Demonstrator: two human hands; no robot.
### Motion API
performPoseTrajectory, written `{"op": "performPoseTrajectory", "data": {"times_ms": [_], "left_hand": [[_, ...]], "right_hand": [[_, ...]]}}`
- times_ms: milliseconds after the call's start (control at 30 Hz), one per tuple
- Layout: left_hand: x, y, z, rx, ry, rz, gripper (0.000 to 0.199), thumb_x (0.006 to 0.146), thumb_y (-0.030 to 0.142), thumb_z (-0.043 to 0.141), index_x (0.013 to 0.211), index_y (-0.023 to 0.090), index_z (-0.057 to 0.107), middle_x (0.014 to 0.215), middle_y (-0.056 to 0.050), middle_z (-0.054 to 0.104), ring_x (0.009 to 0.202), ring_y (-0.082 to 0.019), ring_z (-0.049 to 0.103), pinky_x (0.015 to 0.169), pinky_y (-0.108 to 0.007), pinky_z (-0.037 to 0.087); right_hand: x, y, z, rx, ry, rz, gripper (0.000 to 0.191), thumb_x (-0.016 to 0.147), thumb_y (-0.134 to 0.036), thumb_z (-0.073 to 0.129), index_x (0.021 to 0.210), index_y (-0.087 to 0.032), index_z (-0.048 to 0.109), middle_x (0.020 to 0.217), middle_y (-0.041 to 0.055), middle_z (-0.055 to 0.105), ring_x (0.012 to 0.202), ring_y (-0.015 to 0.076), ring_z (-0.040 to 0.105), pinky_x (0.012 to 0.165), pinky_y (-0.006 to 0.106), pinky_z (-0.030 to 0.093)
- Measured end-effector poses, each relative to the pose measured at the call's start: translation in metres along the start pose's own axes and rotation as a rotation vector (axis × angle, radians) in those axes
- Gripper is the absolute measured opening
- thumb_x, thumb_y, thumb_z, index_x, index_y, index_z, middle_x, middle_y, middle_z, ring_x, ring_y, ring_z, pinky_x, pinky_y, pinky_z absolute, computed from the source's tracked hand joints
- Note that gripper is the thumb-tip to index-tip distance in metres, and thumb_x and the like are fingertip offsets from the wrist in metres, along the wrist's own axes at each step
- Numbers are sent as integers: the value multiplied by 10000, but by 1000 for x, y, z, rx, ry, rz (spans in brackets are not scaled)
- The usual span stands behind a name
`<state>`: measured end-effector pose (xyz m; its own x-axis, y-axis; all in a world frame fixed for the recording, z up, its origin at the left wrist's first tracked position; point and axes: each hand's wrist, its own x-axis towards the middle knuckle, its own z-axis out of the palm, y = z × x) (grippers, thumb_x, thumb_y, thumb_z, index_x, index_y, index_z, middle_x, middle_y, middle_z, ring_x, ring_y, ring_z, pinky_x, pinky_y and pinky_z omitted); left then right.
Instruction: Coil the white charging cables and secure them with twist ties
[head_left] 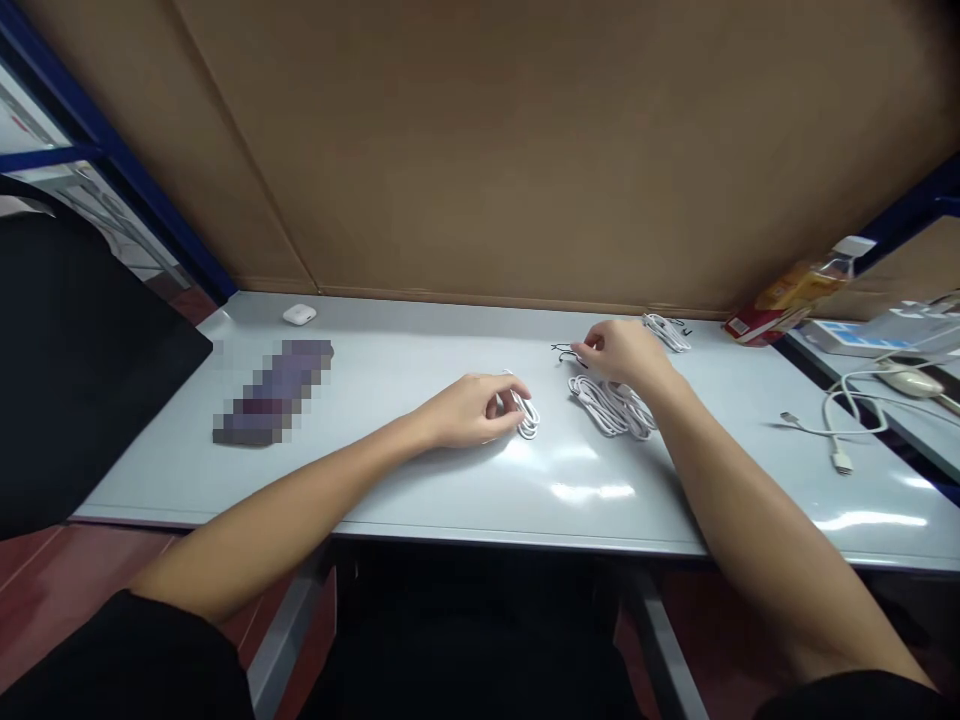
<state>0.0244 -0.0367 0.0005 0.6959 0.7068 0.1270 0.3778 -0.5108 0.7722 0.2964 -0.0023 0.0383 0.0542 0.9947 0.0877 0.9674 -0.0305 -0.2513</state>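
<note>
My left hand [480, 408] is curled round a small coil of white cable [528, 416], resting low over the table with thumb and fingers on the coil's left side. Farther right, my right hand [616, 350] pinches at the thin black twist ties [562, 350] lying on the tabletop; its fingertips partly cover them. Just below that hand lie bundled white cables [609, 406], side by side, with part of them hidden by the wrist. Behind the right hand, near the back panel, is another coiled white cable [667, 332] with a black tie on it.
The grey-white table [420, 510] backs onto a brown panel [480, 150]. On the left are a blurred-out dark phone-shaped object [276, 392] and a white earbud case [299, 315]. A drink bottle [799, 290] leans at the right, near a loose white cable [840, 430].
</note>
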Motion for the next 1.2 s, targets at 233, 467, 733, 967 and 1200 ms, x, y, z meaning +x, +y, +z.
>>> {"op": "performPoseTrajectory", "data": {"times_ms": [233, 467, 733, 967, 1200], "left_hand": [[5, -2, -12, 66, 350, -7, 204, 937, 346, 582, 893, 189, 703, 838, -23, 723, 676, -144, 574, 659, -278, 443], [10, -17, -22, 106, 395, -113, 171, 903, 340, 593, 837, 200, 668, 823, -11, 715, 718, -160, 599, 687, -289, 459], [11, -24, -15, 169, 350, -196, 156, 869, 332, 587, 851, 214, 687, 810, -8, 718, 716, -173, 611, 676, -305, 471], [10, -21, -15, 324, 380, -155, 149, 895, 292, 570, 937, 213, 690, 1039, -49, 751, 1027, -244, 663, 930, -379, 528], [4, -16, -13, 519, 164, -319, 632, 1053, 463, 377, 1644, 244, 334, 1757, -105, 197, 1614, -378, 176, 1280, -632, 148]], "right_hand": [[-40, -54, 20, 253, -17, -538, 307, 956, -387, 612, 1206, -233, 707, 1146, 100, 671, 793, 200, 618, 707, 331, 449], [-49, -59, 21, -38, -181, -459, 163, 867, -131, 599, 965, -194, 714, 1053, 109, 681, 686, 182, 579, 600, 318, 394], [-32, -32, -1, -145, -324, -270, 140, 787, -73, 610, 789, -203, 661, 903, 58, 721, 733, 182, 615, 603, 283, 404], [-33, -39, 8, -136, -113, -295, 129, 904, -248, 636, 970, -191, 732, 1021, 104, 726, 842, 249, 677, 688, 341, 488], [-49, -69, 66, 47, 80, -534, 596, 1086, -437, 330, 1555, -98, 471, 1627, 218, 449, 1502, 367, 414, 1217, 550, 354]]}}
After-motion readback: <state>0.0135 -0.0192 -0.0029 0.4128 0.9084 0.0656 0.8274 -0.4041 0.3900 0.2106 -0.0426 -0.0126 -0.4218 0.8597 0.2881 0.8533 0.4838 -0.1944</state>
